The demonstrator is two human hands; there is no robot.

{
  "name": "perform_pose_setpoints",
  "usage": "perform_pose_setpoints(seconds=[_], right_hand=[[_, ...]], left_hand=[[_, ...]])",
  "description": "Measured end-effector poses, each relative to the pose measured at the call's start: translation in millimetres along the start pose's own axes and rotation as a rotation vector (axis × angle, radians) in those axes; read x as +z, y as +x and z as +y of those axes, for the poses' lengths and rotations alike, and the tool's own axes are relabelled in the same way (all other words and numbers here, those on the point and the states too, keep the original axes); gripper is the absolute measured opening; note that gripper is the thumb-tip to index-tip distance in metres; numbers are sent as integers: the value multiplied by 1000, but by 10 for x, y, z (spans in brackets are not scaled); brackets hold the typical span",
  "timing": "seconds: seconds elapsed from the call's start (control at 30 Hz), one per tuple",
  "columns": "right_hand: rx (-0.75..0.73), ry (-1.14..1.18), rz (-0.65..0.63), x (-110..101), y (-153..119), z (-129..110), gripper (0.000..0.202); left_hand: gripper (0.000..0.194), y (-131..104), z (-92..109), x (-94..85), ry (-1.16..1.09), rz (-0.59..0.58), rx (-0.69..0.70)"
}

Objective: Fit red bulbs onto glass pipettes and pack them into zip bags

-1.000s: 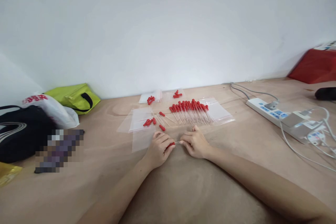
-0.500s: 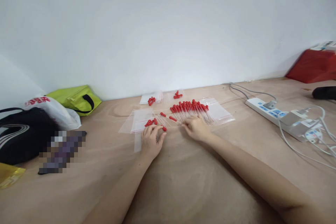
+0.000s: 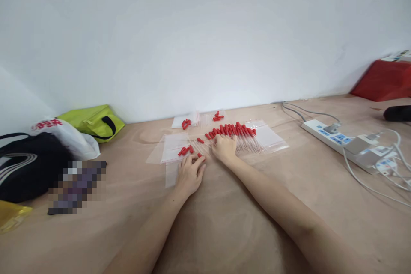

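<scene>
Many red-bulbed droppers (image 3: 241, 131) lie beside the right hand (image 3: 224, 148), grip unclear; left hand (image 3: 189, 174) loosely spread.

Here's the one head-worn view, looking forward and down from close above the forearms (image 3: 150, 222), past left hand (image 3: 189, 174) and right hand (image 3: 224, 149), across the wood-grained tabletop (image 3: 128, 188) to the pale wall (image 3: 205, 43) beyond.
</scene>
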State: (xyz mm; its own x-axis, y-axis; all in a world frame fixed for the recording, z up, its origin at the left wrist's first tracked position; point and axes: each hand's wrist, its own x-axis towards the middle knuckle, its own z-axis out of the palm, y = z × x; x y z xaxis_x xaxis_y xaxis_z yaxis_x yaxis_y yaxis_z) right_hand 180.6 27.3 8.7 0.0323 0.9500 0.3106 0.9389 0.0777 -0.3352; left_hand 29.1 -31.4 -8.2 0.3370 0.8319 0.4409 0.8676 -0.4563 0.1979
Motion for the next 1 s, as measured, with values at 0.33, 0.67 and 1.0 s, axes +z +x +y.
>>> perform_pose_setpoints(seconds=[0.33,0.67,1.0], right_hand=[[-78,-8,-91,47,-17,-273,23],[-89,-70,-68,20,-128,-225,23],[-440,422,50,-202,-615,793,17]], left_hand=[[4,42,22,-20,-96,44,-39],[4,26,-39,36,-159,141,-110],[14,-52,173,-64,-283,99,74]])
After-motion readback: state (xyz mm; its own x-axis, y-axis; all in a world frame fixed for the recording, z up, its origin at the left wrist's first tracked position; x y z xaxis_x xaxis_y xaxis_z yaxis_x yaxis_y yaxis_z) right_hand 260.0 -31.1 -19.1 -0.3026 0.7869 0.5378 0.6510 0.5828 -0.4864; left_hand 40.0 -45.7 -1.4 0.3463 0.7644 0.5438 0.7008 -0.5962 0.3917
